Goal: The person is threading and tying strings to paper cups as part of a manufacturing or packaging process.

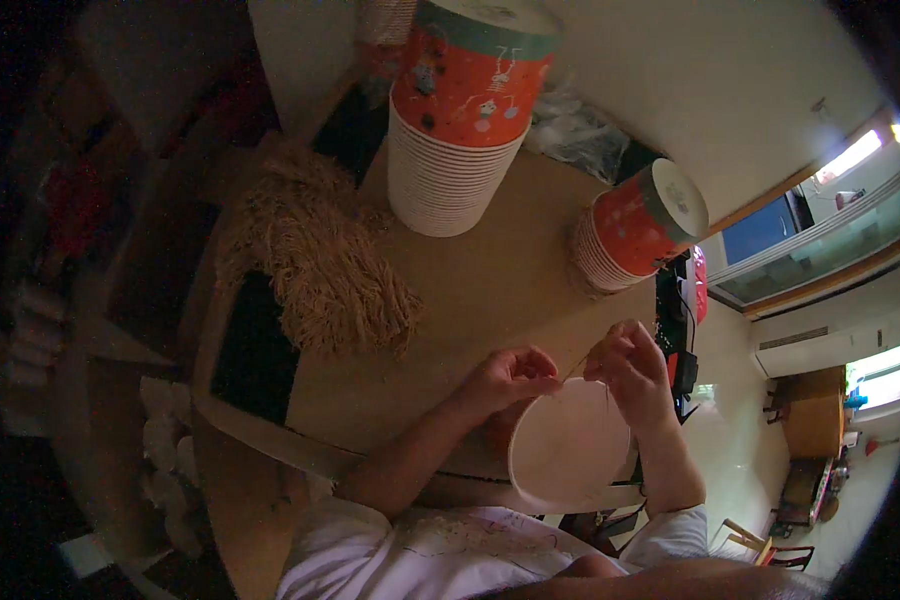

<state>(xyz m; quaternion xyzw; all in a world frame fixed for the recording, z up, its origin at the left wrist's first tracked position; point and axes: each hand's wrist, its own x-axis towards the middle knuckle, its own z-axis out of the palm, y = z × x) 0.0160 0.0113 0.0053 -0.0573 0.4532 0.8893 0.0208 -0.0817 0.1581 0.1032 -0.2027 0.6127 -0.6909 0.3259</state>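
Observation:
A large paper bucket (568,445), white inside with a little orange showing on its outer side, leans with its mouth toward me at the table's near edge. Above its rim, my left hand (515,380) is closed in a pinch. My right hand (630,365) pinches at the rim's far right side. A thin tan string (576,367) runs between the fingers of both hands, and a short end seems to hang inside the bucket. Whether the string passes through the rim cannot be made out. A heap of tan strings (320,250) lies left on the table.
A tall stack of upturned orange paper buckets (450,150) stands at the table's back. To its right is a shorter bucket stack (625,235). Clear plastic wrapping (575,135) lies by the wall. Brown board (490,270) covers much of the tabletop. Dark items (682,370) line the right edge.

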